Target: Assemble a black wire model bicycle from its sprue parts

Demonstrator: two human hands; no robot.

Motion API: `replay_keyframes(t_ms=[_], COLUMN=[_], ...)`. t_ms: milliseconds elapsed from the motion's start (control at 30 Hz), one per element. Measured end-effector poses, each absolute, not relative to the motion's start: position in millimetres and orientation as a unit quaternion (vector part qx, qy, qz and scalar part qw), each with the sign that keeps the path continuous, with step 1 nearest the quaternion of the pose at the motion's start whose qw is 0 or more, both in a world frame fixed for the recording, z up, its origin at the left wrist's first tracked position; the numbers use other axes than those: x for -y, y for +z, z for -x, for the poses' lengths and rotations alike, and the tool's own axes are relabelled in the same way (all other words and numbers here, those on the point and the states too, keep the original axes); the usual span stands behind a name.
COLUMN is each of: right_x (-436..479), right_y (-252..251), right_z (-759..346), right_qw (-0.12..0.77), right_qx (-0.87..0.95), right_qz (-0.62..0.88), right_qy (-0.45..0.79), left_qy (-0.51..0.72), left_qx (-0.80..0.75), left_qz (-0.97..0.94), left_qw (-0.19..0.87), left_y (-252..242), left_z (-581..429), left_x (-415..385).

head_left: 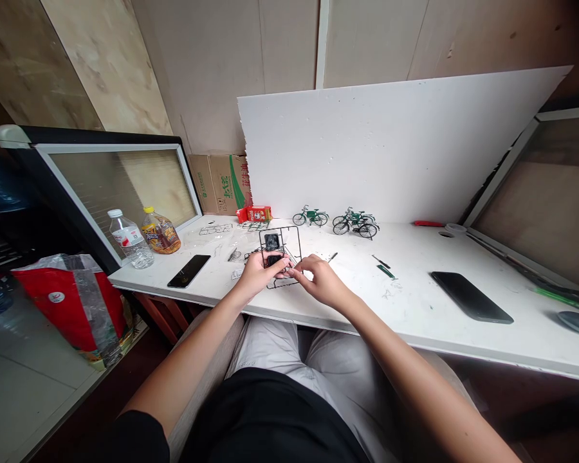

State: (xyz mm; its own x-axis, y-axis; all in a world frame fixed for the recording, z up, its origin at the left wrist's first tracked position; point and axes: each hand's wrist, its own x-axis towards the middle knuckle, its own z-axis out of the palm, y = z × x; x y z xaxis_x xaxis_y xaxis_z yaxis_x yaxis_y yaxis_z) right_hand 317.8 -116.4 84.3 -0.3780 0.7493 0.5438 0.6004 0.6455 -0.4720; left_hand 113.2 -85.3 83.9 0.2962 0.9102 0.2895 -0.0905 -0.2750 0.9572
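Holding frame (pixel 271 242): left grip (pixel 258 278) clasping lower left; right grip (pixel 319 280) at lower right, can't tell if pinching. Likely light, brittle; best held by edges.

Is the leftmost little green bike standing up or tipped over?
Standing up: the bike has both wheels down on the table.

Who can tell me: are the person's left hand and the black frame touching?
Touching: the head view shows the left hand holding the black frame, its thumb across the front.
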Motion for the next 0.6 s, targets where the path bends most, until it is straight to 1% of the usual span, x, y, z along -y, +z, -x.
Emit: replay_keyframes(t_ms=[367, 600], right_x=[115.2, 117.2], right_y=[81.3, 81.9], right_z=[-316.9, -317.0], right_qw=[0.373, 0.355], right_qx=[0.826, 0.835], right_qz=[0.41, 0.406], right_qy=[0.102, 0.109], left_qy=[0.494, 0.485], left_qx=[-0.331, -0.342], left_qz=[-0.631, -0.634], left_qw=[0.498, 0.496], left_y=[80.3, 82.6], left_z=[-114.6, -118.4], left_x=[83.2, 88.2])
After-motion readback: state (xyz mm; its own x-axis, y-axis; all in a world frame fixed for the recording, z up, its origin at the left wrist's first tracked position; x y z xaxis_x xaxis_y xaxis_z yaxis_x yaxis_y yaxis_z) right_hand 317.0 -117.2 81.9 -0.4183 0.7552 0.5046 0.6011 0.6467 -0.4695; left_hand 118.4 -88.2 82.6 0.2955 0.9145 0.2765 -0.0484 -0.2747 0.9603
